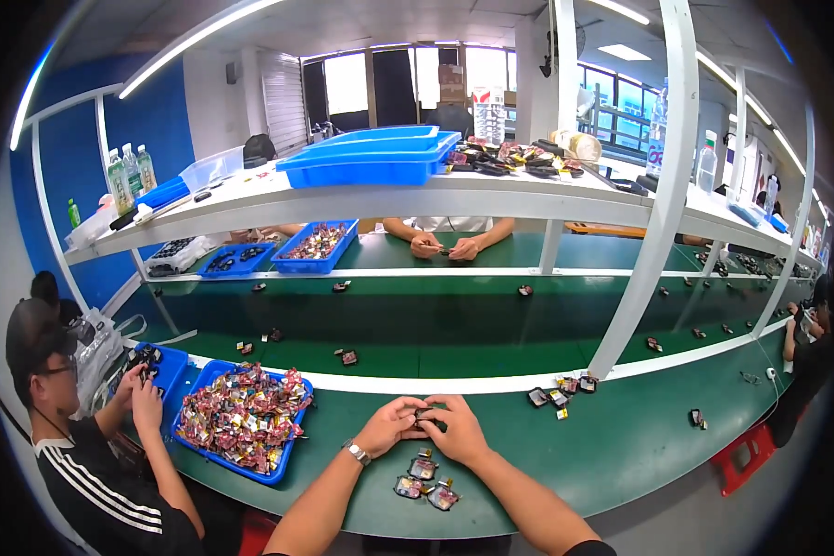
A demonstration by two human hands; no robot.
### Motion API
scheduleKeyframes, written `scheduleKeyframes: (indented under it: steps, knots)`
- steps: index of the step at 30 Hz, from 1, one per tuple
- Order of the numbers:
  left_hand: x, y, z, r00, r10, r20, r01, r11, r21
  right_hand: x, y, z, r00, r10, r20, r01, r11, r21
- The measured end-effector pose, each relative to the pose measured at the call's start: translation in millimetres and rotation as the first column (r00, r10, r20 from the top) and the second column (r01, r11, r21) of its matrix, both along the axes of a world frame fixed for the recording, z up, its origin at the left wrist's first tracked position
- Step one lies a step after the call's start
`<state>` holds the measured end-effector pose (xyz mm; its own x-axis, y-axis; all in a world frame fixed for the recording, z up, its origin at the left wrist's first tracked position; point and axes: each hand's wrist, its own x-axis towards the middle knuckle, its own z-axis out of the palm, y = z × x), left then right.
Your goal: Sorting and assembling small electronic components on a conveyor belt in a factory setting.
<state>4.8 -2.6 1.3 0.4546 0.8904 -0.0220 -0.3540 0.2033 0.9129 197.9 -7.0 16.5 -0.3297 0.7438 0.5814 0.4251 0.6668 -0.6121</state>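
Pinching a small dark part (425,414) (mostly hidden), left hand (389,425) and right hand (456,428) fingers grasping it, green bench (621,435).

Matt green mat on the bench (621,435), glossy blue plastic tray (215,373) full of shiny foil-look packets (241,412), white painted metal frame post (653,213), metal wristwatch (357,452).

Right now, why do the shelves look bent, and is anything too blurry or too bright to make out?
Head view: the fisheye lens bows the white shelf rail and darkens the corners; the far windows blow out white; the small part between the left hand and right hand is too small and soft to identify.
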Motion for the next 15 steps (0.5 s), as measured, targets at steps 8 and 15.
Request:
scheduleKeyframes:
  steps: [8,15]
  knots:
    - [-0.2,-1.8,0.7,1.000,-0.004,0.016,0.004,1.000,-0.006,-2.0,-2.9,-0.2,0.999,0.006,-0.053,-0.006,1.000,0.005]
    - [0.4,-0.9,0.1,1.000,0.007,0.020,-0.007,1.000,-0.006,-3.9,0.2,-8.1,0.995,0.005,-0.096,-0.008,0.999,-0.033]
